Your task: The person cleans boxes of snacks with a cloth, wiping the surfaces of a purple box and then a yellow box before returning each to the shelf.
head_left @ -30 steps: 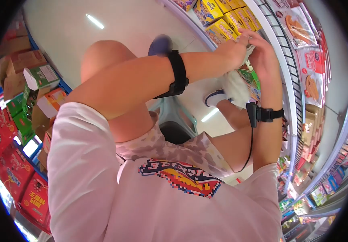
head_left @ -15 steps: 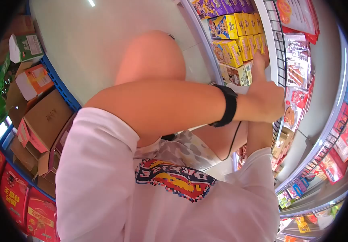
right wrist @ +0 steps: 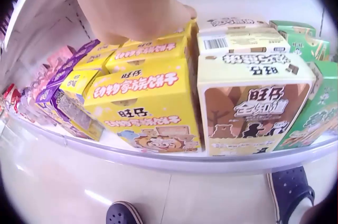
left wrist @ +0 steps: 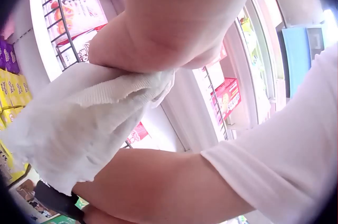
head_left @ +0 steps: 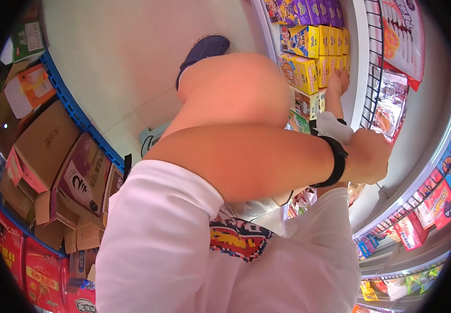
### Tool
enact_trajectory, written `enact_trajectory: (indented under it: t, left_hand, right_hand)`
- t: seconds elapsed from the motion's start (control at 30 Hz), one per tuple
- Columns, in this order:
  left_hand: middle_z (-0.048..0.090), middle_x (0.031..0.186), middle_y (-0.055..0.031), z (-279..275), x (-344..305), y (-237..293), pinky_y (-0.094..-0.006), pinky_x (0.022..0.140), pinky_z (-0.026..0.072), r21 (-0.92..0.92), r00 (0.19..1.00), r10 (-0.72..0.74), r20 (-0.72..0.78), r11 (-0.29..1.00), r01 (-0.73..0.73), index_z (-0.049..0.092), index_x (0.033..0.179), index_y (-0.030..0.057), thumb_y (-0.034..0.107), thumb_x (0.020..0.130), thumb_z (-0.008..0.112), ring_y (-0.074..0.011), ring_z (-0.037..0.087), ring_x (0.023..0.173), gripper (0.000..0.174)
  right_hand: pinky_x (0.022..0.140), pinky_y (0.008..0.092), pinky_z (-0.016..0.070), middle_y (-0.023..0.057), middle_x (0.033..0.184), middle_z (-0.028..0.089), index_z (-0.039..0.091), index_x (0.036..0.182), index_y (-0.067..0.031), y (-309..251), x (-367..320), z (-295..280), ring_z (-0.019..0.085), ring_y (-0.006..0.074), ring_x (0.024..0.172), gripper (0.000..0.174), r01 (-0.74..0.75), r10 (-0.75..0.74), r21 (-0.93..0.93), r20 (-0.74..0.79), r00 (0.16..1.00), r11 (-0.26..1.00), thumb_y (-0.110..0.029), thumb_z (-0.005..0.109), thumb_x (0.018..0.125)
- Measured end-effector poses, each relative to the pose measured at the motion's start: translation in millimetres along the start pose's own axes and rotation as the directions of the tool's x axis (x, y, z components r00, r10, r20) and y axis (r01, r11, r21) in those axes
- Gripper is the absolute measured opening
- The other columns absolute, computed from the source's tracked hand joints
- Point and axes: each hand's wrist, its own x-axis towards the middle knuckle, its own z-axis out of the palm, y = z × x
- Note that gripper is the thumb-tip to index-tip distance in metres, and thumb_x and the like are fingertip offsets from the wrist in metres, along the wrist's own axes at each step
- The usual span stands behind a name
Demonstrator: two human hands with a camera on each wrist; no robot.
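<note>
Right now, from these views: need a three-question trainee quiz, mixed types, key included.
1. Open: what is the left grip holding?
2. True or false: in the right wrist view, the cream boxes stand between the yellow boxes and the green boxes.
3. Multiple choice: which boxes is the right grip nearest to?
A) purple boxes
B) yellow boxes
C) green boxes

Key:
1. A crumpled white cloth.
2. True.
3. B.
</note>
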Motion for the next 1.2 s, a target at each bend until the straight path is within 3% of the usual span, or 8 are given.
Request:
enact_trajectory:
  t: [0.1,0.2,0.33,0.5,0.7,0.83,0.9,1.2]
  left_hand:
    - [0.076,0.096,-0.0177,6.1,2.3,5.6,-0.0443,0.083,0.0571,-0.056,0.999,0.036,-0.001,0.998,-0.036,0.079,0.093,0.0042,0.023,0.081,0.069,-0.0328,0.075,0.092,0.024]
    - [0.076,0.099,-0.0179,10.8,4.4,8.6,-0.0435,0.085,0.0571,-0.054,0.977,-0.017,0.21,0.998,0.028,0.079,0.098,0.0045,0.024,0.082,0.067,-0.0324,0.075,0.097,0.028]
    - [0.076,0.109,-0.0199,24.2,1.9,5.9,-0.0439,0.088,0.0569,-0.071,0.927,-0.01,0.375,0.997,0.04,0.079,0.11,0.0041,0.025,0.083,0.063,-0.0339,0.073,0.108,0.037]
    - [0.076,0.113,-0.0221,49.2,12.7,10.4,-0.0455,0.089,0.0564,-0.152,0.903,-0.023,0.43,0.984,0.097,0.078,0.111,0.0014,0.022,0.079,0.063,-0.0379,0.072,0.11,0.041]
    - [0.077,0.11,-0.0203,41.9,21.5,6.9,-0.0451,0.087,0.0568,-0.169,0.886,-0.098,0.454,0.966,0.194,0.08,0.103,0.004,0.023,0.076,0.063,-0.0362,0.074,0.105,0.037]
    - [0.078,0.111,-0.0131,58.1,38.1,2.3,-0.0441,0.088,0.0572,-0.136,0.825,0.127,0.55,0.989,-0.062,0.081,0.104,0.0059,0.027,0.081,0.064,-0.0344,0.074,0.105,0.035]
    - [0.078,0.116,-0.0096,47.0,34.0,8.8,-0.0435,0.091,0.0568,-0.12,0.817,-0.145,0.559,0.96,0.252,0.08,0.112,0.0074,0.03,0.085,0.063,-0.0324,0.074,0.108,0.038]
    - [0.073,0.127,-0.0161,23.9,42.6,-7.0,-0.0449,0.094,0.0554,0.019,0.822,-0.24,0.516,0.963,0.27,0.073,0.128,0.0064,0.026,0.086,0.061,-0.0333,0.071,0.116,0.048]
  right_hand:
    - [0.108,0.0419,0.0493,0.0198,0.138,0.066,0.062,0.143,-0.008,-3.8,-18.2,-36.6,0.063,0.0366,0.129,0.048,-0.114,0.102,0.148,0.086,0.991,0.982,-0.021,0.055,0.097]
    - [0.105,0.0382,0.05,0.0161,0.129,0.073,0.063,0.141,-0.0034,50.1,-9.8,-25.6,0.068,0.0305,0.122,0.046,0.024,-0.094,0.424,0.145,0.985,0.905,-0.019,0.059,0.098]
    - [0.107,0.0322,0.0456,0.0138,0.13,0.071,0.062,0.139,0.0053,24.0,-65.0,-102.0,0.062,0.0185,0.124,0.047,-0.049,-0.277,0.405,0.705,0.653,0.913,-0.025,0.064,0.103]
    - [0.112,0.0332,0.0426,0.0141,0.144,0.062,0.054,0.148,0.0027,6.1,-127.4,-183.2,0.058,0.0215,0.131,0.054,-0.09,-0.32,0.39,0.848,0.422,0.916,-0.033,0.06,0.108]
    - [0.118,0.0343,0.0348,0.0191,0.157,0.049,0.045,0.156,-0.0004,44.7,-150.1,-188.4,0.046,0.0252,0.145,0.059,-0.162,-0.218,0.408,0.735,0.642,0.898,-0.034,0.057,0.109]
    - [0.122,0.0373,0.0307,0.0238,0.161,0.042,0.038,0.159,-0.0001,75.6,-112.7,-106.7,0.039,0.0321,0.151,0.057,0.165,-0.336,0.443,0.342,0.877,0.881,-0.028,0.051,0.111]
    - [0.122,0.038,0.0299,0.0245,0.161,0.042,0.037,0.159,0.0003,67.2,-76.2,-77.8,0.038,0.0333,0.151,0.055,0.369,-0.444,0.353,0.159,0.882,0.86,-0.026,0.048,0.112]
    - [0.128,0.0458,0.0181,0.024,0.168,0.029,0.035,0.161,-0.0029,43.3,6.3,-1.8,0.023,0.0394,0.158,0.055,0.495,-0.531,0.244,0.114,0.84,0.834,-0.026,0.045,0.112]
